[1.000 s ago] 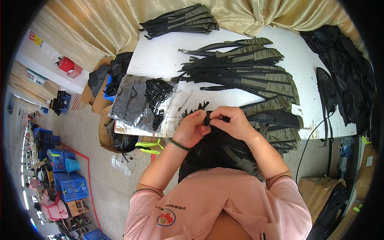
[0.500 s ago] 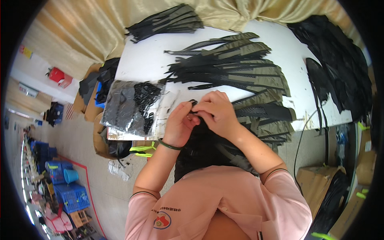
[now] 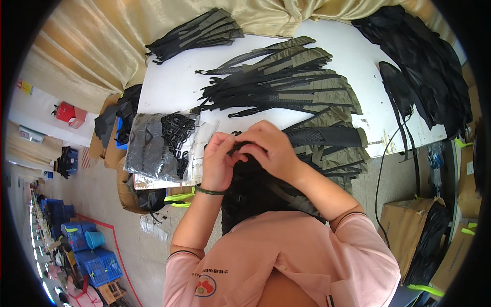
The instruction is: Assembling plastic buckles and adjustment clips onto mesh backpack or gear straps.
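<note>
My left hand (image 3: 220, 159), with a dark bangle at its wrist, is closed with the fingertips pinching a small black buckle (image 3: 236, 133). Close against it, my right hand (image 3: 271, 153) has its fingers bent round a black strap (image 3: 239, 147); the fingers hide most of both. Below the hands a black fabric piece (image 3: 255, 187) hangs at the table's front edge and lies against my front. Beyond them several olive and black mesh shoulder straps (image 3: 286, 89) are fanned out on the white table (image 3: 169, 84).
Left of my hands lies a clear plastic bag (image 3: 148, 148) with loose black buckles (image 3: 179, 133) on it. Another strap bundle (image 3: 199, 33) is at the back left, and a black fabric pile (image 3: 419, 66) at the right. Cardboard boxes (image 3: 406, 230) stand on the floor at the right.
Both hands have shifted slightly left in the picture, along with the table's contents as the view moved. My right fingers are now curled more over the buckle and strap.
</note>
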Available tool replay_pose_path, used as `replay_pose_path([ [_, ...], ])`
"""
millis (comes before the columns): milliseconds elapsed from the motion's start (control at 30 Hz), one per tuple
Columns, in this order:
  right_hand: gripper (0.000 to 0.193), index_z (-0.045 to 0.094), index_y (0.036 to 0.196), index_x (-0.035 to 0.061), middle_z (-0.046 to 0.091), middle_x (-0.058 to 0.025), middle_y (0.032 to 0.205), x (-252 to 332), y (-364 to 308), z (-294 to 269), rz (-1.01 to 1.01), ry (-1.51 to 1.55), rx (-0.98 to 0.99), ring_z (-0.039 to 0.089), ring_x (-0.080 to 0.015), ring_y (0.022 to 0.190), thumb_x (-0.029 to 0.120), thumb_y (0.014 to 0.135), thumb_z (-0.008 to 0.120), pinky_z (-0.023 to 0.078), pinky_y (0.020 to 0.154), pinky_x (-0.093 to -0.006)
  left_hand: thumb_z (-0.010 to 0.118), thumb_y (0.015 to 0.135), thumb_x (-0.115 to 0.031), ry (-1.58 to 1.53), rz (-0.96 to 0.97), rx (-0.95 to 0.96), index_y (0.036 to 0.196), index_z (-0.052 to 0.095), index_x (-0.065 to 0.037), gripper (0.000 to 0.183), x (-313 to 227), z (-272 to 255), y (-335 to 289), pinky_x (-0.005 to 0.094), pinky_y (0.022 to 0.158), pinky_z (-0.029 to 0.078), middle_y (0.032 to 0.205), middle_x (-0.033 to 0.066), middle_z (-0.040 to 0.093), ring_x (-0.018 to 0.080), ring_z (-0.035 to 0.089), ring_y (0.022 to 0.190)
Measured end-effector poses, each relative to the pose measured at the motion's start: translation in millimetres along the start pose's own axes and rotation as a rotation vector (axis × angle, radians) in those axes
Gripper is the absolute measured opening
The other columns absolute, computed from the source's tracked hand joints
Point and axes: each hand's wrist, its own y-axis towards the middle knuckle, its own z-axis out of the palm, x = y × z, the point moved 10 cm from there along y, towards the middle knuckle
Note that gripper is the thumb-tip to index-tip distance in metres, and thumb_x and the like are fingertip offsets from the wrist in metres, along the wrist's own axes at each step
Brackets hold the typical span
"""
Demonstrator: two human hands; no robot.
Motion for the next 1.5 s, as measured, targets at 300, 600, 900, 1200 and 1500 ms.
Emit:
replay_pose_path([
  [300, 0.027, 0.064, 0.092, 0.0109, 0.049, -0.0049, 0.083, 11, 7, 5, -0.007, -0.228, 0.131, 0.049, -0.0221, 0.079, 0.004, 0.067, 0.074, 0.041, 0.067, -0.0307, 0.055, 0.092, -0.012, 0.063, -0.006, -0.015, 0.09, 0.054, -0.006, 0.007, -2, 2, -2, 0.0246, 0.058, 0.049, 0.082, 0.0054, 0.062, 0.0116, 0.059, 0.067],
  [600, 0.023, 0.059, 0.088, 0.0105, 0.05, -0.0049, 0.088, 27, 16, 3, -0.078, -0.134, 0.131, 0.047, -0.0241, 0.082, 0.008, 0.069, 0.072, 0.037, 0.074, -0.033, 0.056, 0.092, -0.014, 0.183, 0.003, -0.044, 0.087, 0.054, -0.005, 0.01, -2, -10, -1, 0.0222, 0.054, 0.046, 0.077, 0.0048, 0.061, 0.0101, 0.057, 0.06],
  [900, 0.024, 0.057, 0.084, 0.0114, 0.049, -0.0033, 0.088, 12, 6, 16, -0.011, -0.321, 0.185, 0.047, -0.0252, 0.086, 0.009, 0.066, 0.073, 0.036, 0.075, -0.0356, 0.056, 0.092, -0.015, 0.152, -0.029, -0.026, 0.087, 0.054, -0.005, 0.011, 1, -3, -5, 0.0217, 0.053, 0.044, 0.076, 0.0038, 0.06, 0.0092, 0.055, 0.059],
  [1200, 0.051, 0.057, 0.106, 0.0089, 0.055, -0.0063, 0.103, 18, 17, -7, 0.025, 0.083, 0.073, 0.05, -0.0264, 0.093, 0.012, 0.061, 0.081, 0.044, 0.08, -0.0328, 0.058, 0.092, -0.016, 0.194, 0.054, -0.039, 0.09, 0.052, -0.005, 0.013, -6, -10, -2, 0.0249, 0.052, 0.047, 0.084, 0.0067, 0.061, 0.0137, 0.06, 0.059],
  [1500, 0.048, 0.059, 0.115, 0.0103, 0.055, -0.0069, 0.097, -9, -4, 4, 0.191, 0.107, 0.167, 0.056, -0.0218, 0.084, 0.008, 0.07, 0.075, 0.047, 0.075, -0.0312, 0.057, 0.092, -0.015, 0.119, 0.001, -0.003, 0.091, 0.052, -0.004, 0.012, -4, -2, -5, 0.0264, 0.057, 0.051, 0.087, 0.0088, 0.062, 0.0166, 0.063, 0.063],
])
